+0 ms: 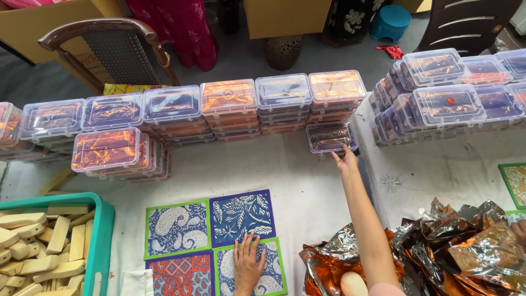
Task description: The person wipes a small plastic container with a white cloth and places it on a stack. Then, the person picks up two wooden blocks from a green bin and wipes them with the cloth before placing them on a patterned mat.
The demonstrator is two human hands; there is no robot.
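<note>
Far left: teal plastic crate (101, 235) heaped with pale wooden blocks (38, 246), smooth-edged, oblong, matte. Above it, rows of clear plastic lidded boxes (172, 104) stacked several high along the back of the counter (307, 181), thin glossy walls showing coppery and dark foil inside. Counter draped in white cloth with a faint woven pattern.

Centre front: four square printed tiles (241, 216) laid edge to edge, blue, red and grey paisley and leaf designs, green or blue borders, flat and matte. Left hand (247, 263) resting palm down, fingers spread, on the lower right tile (271, 271); pressing flat, gripping nothing.

Right of centre: right hand (346, 160) stretched far forward, fingers loosely extended, tips touching the front edge of a single clear box (330, 137) sitting low on the counter, just beside the tall stacks and in front of them. No closed grip visible; contact only at the near rim.

Best handled, judging from this: fingers brought over the lid and thumb under the rim before any pull, since the thin plastic looks slippery and light; a straight draw toward the body, clear of the neighbouring stack.

Far right: crumpled metallic foil sheets (455, 241), copper and brown, sharply creased, highly reflective; more stacked clear boxes (449, 104) behind.
</note>
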